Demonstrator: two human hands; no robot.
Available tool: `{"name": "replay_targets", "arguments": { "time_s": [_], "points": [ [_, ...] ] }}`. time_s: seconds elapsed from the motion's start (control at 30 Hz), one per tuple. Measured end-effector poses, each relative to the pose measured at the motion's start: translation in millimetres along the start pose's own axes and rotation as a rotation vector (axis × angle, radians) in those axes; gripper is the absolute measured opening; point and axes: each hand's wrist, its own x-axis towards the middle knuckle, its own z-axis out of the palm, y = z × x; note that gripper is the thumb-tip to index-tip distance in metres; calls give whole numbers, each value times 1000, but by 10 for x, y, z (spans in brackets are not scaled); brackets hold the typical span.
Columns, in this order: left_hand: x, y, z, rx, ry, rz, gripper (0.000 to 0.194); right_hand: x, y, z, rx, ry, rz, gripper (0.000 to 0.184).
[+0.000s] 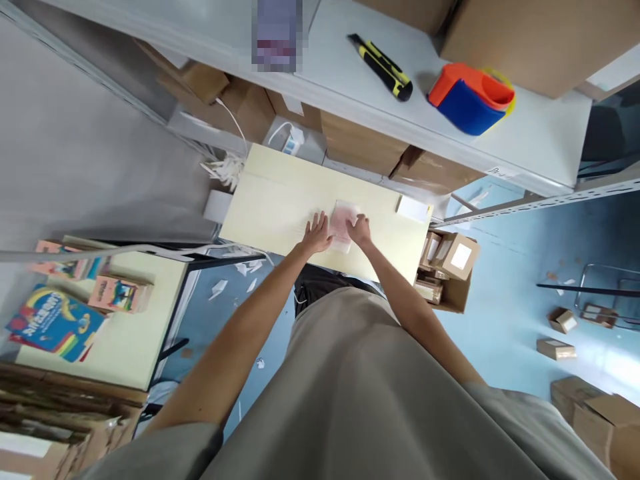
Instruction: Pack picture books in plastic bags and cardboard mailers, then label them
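A flat, pale pink and white packet (343,225), its surface blurred, lies on the cream tabletop (280,193) in front of me. My left hand (317,235) is flat at the packet's left edge, with its fingers stretched out and spread. On the opposite side, my right hand (361,231) has its fingers curled in at the packet's right edge and seems to grip it there. What exactly lies under those fingers is hidden. To the right on the same table sits a small white stack of paper or labels (413,208).
Above the table, a grey shelf (330,60) carries a black-and-yellow utility knife (383,67) and an orange-and-blue tape dispenser (470,99). A power strip (293,140) lies behind the table. Cardboard boxes (453,257) stand at right; a side table holds boxed books (57,323).
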Motion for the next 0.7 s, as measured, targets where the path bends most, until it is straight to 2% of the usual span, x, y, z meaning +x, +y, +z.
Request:
{"name": "replay_targets", "arguments": {
  "time_s": [0.07, 0.13, 0.23, 0.33, 0.47, 0.53, 0.6, 0.7],
  "points": [
    [8, 1, 192, -16, -28, 21, 93, 7, 228, 182, 50, -57, 141, 49],
    [23, 35, 300, -28, -24, 48, 93, 37, 340, 265, 75, -58, 181, 45],
    [6, 129, 361, -7, -6, 63, 92, 96, 411, 302, 134, -54, 213, 31],
    [-69, 247, 357, 52, -79, 22, 90, 128, 493, 307, 174, -9, 248, 15],
    [-177, 342, 313, 51, -187, -41, 87, 88, 651, 273, 208, 64, 285, 7],
    [-210, 358, 297, 10, -207, -27, 83, 38, 724, 229, 228, 80, 292, 10],
    [-234, 378, 294, -62, -188, -4, 82, -29, 778, 159, 256, 88, 281, 14],
    [-278, 441, 298, -301, -62, -34, 89, -170, 818, -16, 310, 103, 222, 17]
  ]
}}
